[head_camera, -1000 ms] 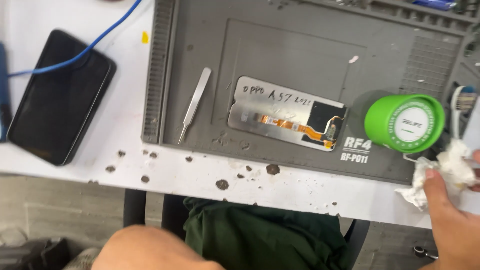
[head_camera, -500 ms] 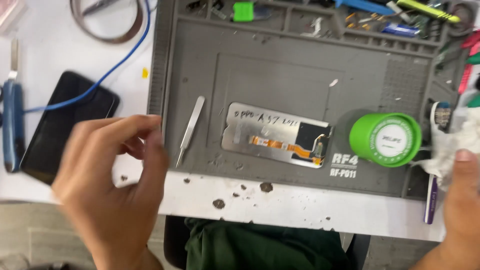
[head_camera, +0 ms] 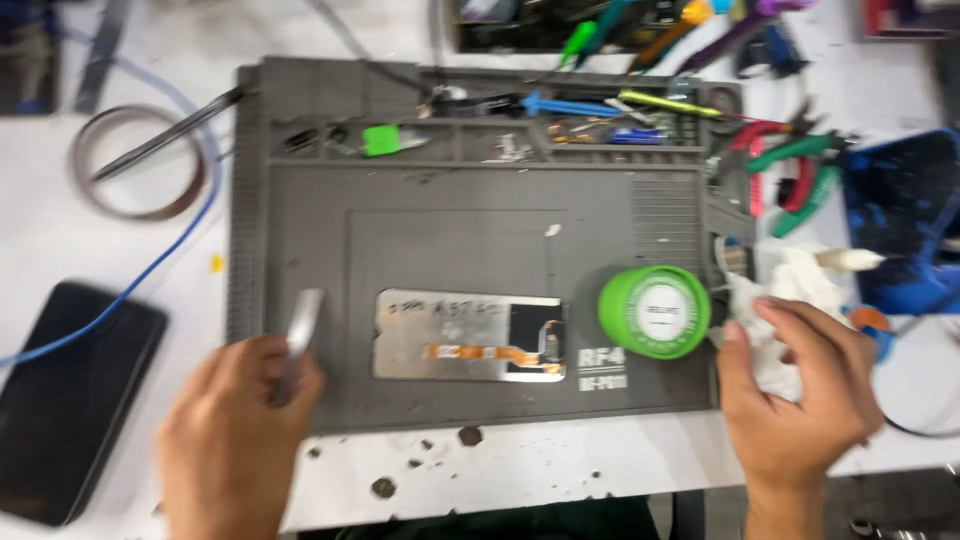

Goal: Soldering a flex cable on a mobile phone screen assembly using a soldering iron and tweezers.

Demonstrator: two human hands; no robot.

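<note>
A white counter (head_camera: 560, 470), speckled with dark spots along its near edge, carries a grey work mat (head_camera: 450, 240) with tool slots across its far side. On the mat's near left part lie the metal tweezers (head_camera: 302, 322), their long axis running from about twelve to six o'clock with a slight lean toward one, the upper end bare and the lower end going under the left hand (head_camera: 232, 440). That hand comes in from six o'clock, and its fingers (head_camera: 288, 375) are closed around the lower end of the tweezers; motion blur hides whether the pinch is firm or only a touch. The left hand is much the nearer of the two. At three o'clock from the tweezers, just beside them, lies a flat silvery phone screen panel (head_camera: 468, 335) with an orange ribbon cable. Further toward three o'clock stands a round green container (head_camera: 655, 312), and just past it the right hand (head_camera: 800, 395) has its fingers bunched on a white cloth (head_camera: 785, 300) at the mat's right edge. A dark phone (head_camera: 65, 400) lies well apart at nine o'clock.
</note>
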